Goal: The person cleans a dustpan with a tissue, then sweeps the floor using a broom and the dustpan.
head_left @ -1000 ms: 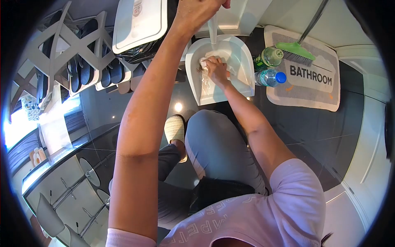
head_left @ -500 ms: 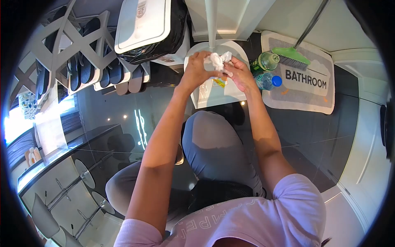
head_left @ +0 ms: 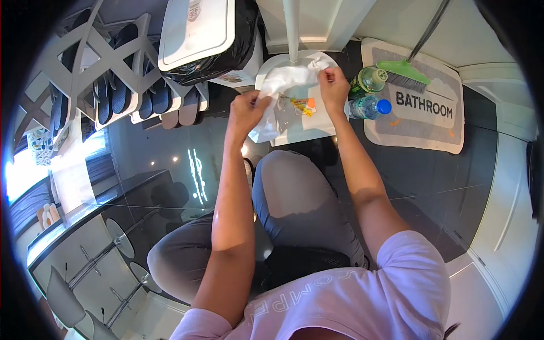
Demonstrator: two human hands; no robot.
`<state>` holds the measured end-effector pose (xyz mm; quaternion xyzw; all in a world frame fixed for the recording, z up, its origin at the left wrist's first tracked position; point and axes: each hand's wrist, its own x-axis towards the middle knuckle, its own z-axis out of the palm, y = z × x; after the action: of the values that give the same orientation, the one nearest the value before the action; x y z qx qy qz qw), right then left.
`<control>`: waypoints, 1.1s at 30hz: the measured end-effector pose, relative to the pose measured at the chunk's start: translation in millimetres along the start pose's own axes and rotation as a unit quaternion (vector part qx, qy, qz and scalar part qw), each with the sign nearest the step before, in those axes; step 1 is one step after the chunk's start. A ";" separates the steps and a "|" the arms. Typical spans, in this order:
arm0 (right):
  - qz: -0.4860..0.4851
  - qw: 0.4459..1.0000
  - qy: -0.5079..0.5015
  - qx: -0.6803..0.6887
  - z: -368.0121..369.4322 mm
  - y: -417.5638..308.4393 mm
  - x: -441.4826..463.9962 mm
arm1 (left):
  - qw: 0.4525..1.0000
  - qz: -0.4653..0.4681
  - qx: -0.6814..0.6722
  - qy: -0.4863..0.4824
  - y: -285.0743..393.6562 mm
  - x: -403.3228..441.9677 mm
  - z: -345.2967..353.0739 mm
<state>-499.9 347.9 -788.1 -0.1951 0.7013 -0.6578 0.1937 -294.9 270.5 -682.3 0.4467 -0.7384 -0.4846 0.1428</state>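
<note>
White sheet [head_left: 286, 79] held open between both hands above the dustpan [head_left: 317, 126]. The fingers of your left hand [head_left: 247, 116] pinch its near left end, and part of it hangs beside them; those of your right hand [head_left: 334, 89] pinch its far, more crumpled end. Its long axis runs across in front of you, bowed away from your body, with the right end farther out than the left. Inside the pan, between your hands and on your side of the bow, lies an orange-and-yellow piece [head_left: 304, 106], somewhat nearer the right hand. Whether the sheet's middle touches the pan cannot be told from this angle. Just beside the pan, past your right hand, are a green bottle [head_left: 369, 81] and a blue-capped bottle [head_left: 371, 106].
</note>
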 end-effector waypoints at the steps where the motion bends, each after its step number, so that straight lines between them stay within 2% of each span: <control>1: -0.125 0.977 0.002 -0.170 0.6 7.3 0.5 | 1.000 0.001 0.001 -0.001 -3.8 -0.4 -3.3; 2: -0.244 0.911 0.004 -0.333 1.3 12.9 -0.4 | 0.999 -0.023 -0.037 0.026 -3.5 -3.2 -7.1; 4: -0.264 0.897 -0.011 -0.355 7.7 36.5 0.3 | 0.992 -0.045 -0.101 0.061 -1.7 -8.3 -14.5; 5: -0.284 0.881 -0.029 -0.376 13.4 52.3 -1.2 | 0.992 -0.044 -0.100 0.060 3.8 -11.9 -18.9; 6: -0.261 0.869 -0.061 -0.415 21.7 60.4 -5.9 | 0.992 -0.069 -0.088 0.059 10.9 -15.1 -23.7; 9: -0.230 0.881 -0.053 -0.410 39.2 70.5 -19.8 | 0.991 -0.093 -0.069 0.062 17.8 -18.2 -28.9; 10: -0.195 0.904 -0.096 -0.368 41.5 70.7 -20.1 | 0.990 -0.087 -0.074 0.081 18.0 -18.6 -28.4; 11: -0.194 0.905 -0.096 -0.366 44.9 75.2 -22.5 | 0.988 -0.082 -0.079 0.100 16.4 -19.6 -28.2; 13: -0.119 0.950 -0.159 -0.241 49.1 83.3 -28.6 | 0.988 -0.074 -0.072 0.114 13.7 -20.8 -27.6; 14: -0.119 0.950 -0.160 -0.242 47.0 81.2 -34.1 | 0.987 -0.064 -0.068 0.128 12.0 -20.5 -26.8; 16: -0.190 0.908 -0.312 -0.205 42.3 67.4 -42.0 | 0.987 -0.063 -0.055 0.139 5.6 -16.9 -26.0; 17: -0.191 0.908 -0.313 -0.205 43.7 59.5 -38.4 | 0.986 -0.064 -0.040 0.148 3.1 -15.4 -26.7; 19: -0.145 0.955 -0.222 -0.137 45.1 40.1 -30.4 | 0.986 -0.068 -0.038 0.149 1.6 -13.1 -26.8; 20: -0.193 0.950 -0.180 -0.168 46.9 40.0 -22.2 | 0.986 -0.071 -0.037 0.147 1.3 -12.9 -25.8; 21: -0.192 0.950 -0.181 -0.168 50.5 45.2 -18.2 | 0.986 -0.072 -0.037 0.146 1.1 -13.2 -24.4; 23: -0.206 0.947 -0.087 -0.232 60.7 58.6 -16.0 | 0.982 -0.017 0.051 0.180 1.6 -13.5 -21.6; 25: -0.228 0.947 -0.057 -0.218 71.8 71.8 -22.2 | 0.981 -0.004 0.073 0.178 10.2 -16.1 -23.0; 27: -0.330 0.911 -0.136 -0.204 75.5 77.5 -31.6 | 0.980 0.007 0.093 0.176 16.8 -16.1 -26.6; 28: -0.342 0.910 -0.159 -0.171 76.1 80.5 -40.0 | 0.981 0.001 0.094 0.169 20.6 -15.6 -28.1; 29: -0.343 0.910 -0.159 -0.172 71.9 77.2 -46.3 | 0.982 -0.004 0.095 0.163 22.4 -14.7 -29.0; 31: -0.305 0.872 -0.318 -0.212 60.2 65.7 -60.0 | 0.987 -0.013 0.059 0.151 22.7 -12.4 -32.4; 32: -0.306 0.872 -0.318 -0.213 52.9 60.9 -65.3 | 0.990 -0.022 0.024 0.140 23.2 -11.6 -33.4; 33: -0.315 0.853 -0.359 -0.209 44.0 57.4 -70.1 | 0.990 -0.022 0.024 0.140 36.5 -14.3 -36.9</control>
<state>-418.2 351.1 -846.9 -0.6642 0.6046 -0.4060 0.1690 -282.2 265.0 -630.2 0.5295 -0.7125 -0.4027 0.2233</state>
